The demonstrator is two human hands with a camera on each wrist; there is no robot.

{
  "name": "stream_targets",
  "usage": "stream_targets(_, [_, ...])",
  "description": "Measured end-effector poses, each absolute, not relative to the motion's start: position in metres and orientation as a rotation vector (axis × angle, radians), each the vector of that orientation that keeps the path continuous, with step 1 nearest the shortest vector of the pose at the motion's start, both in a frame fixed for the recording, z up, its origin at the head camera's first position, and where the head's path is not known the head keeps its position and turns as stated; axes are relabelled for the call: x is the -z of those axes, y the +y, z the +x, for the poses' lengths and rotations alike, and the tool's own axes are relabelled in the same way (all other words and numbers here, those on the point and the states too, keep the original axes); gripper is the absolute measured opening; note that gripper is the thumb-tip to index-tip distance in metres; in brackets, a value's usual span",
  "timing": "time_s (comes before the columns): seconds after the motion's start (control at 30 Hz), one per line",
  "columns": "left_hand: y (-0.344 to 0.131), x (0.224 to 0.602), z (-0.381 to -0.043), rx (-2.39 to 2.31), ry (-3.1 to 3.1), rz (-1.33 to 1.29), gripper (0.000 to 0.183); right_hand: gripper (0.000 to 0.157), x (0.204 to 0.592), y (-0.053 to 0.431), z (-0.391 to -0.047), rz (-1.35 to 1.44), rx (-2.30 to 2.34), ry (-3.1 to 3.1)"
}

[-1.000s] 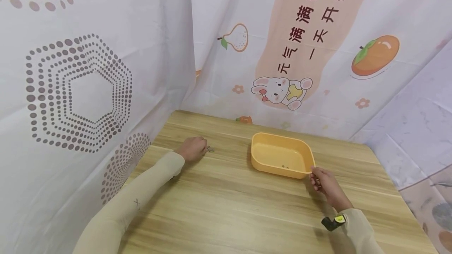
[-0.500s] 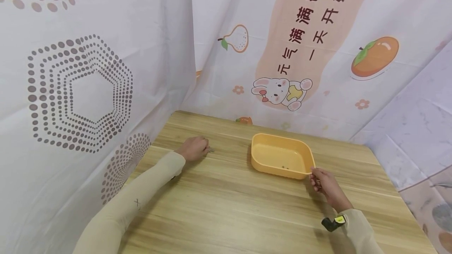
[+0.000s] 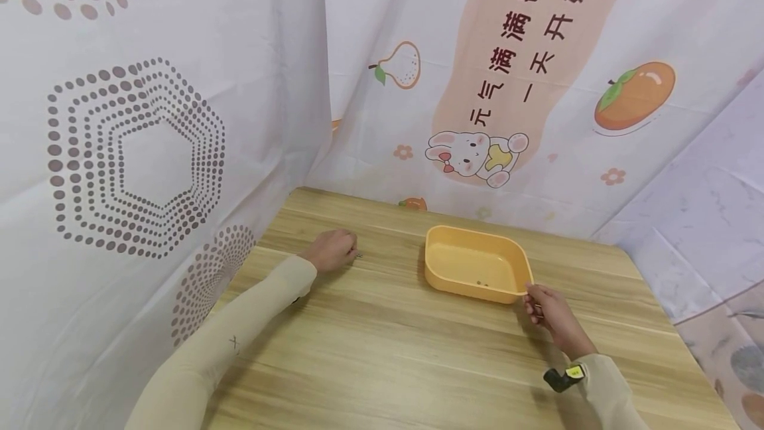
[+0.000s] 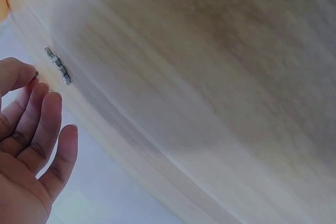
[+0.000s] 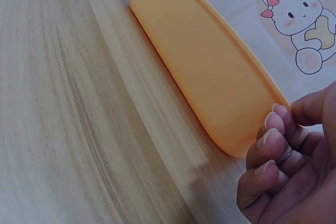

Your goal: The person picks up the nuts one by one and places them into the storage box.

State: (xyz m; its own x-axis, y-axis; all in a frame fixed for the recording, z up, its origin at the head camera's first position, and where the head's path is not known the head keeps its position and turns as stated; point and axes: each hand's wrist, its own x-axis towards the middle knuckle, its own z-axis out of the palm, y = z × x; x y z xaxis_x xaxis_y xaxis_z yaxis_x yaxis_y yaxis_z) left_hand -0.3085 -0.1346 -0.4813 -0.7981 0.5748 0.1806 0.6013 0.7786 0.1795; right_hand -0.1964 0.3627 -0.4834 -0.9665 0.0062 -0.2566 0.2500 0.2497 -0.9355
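Observation:
My left hand (image 3: 334,250) is at the left part of the table. In the left wrist view its thumb and forefinger pinch a small dark metal nut (image 4: 36,74), mostly hidden by the fingertips. Just beyond them several small silvery nuts (image 4: 58,66) lie in a short row on the wood. Only a bit of that row shows past the fingers in the head view. My right hand (image 3: 552,314) pinches the near right corner of a yellow plastic tray (image 5: 199,61), thumb and forefinger at the rim. Inside the tray are a few tiny dark nuts (image 3: 479,283).
The wood-grain table (image 3: 382,357) carries the tray toward its back right. A patterned white curtain (image 3: 382,151) hangs along the back edge, and another curtain (image 3: 251,118) hangs along the left side.
My left hand has shifted slightly to the right, and its fingers cover more of the row of nuts. The right hand and the tray stay in place.

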Motion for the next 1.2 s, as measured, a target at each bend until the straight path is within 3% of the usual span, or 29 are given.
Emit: stream_targets(1.2, [-0.103, 0.476, -0.311, 0.284, -2.754, -1.011, 0.009, 0.048, 0.486, 0.364, -0.198, 0.224, 1.816, 2.301])
